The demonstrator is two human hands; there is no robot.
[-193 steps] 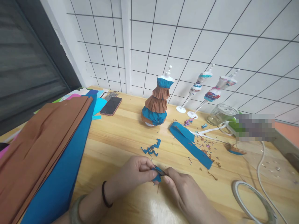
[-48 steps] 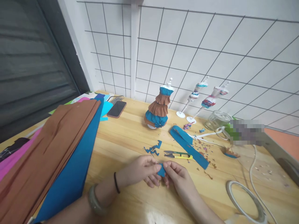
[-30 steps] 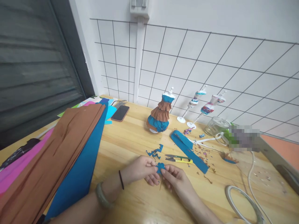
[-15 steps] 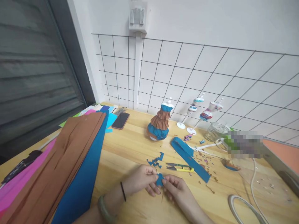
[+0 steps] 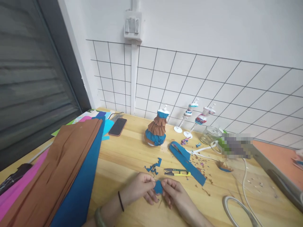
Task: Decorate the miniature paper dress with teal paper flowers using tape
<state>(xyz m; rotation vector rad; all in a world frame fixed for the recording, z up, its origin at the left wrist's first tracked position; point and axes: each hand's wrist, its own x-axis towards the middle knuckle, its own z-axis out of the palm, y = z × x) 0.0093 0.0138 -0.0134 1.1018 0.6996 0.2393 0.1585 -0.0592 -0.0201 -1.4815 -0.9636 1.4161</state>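
While our left hand (image 5: 142, 186) and right hand (image 5: 174, 190) hover just apart over the pale wooden tabletop (image 5: 118, 160), we pinch a small blue lobed paper piece (image 5: 158, 187) between them, fingertips closed on opposite edges. Just beyond lie jagged blue paper scraps (image 5: 155, 165) and yellow-handled, dark-bladed snips (image 5: 182, 174), blades pointing left; whether the handle end touches the long blue folded paper strip (image 5: 195, 171), we cannot tell. Leftward, a stretch of wood separates our wrist from the slanting edge of the large dark-blue sheet (image 5: 82, 186) under brown folded paper (image 5: 63, 157). Rightward, more wood runs to a pale ring-shaped roll (image 5: 225, 206), cut off by our view's lower edge.
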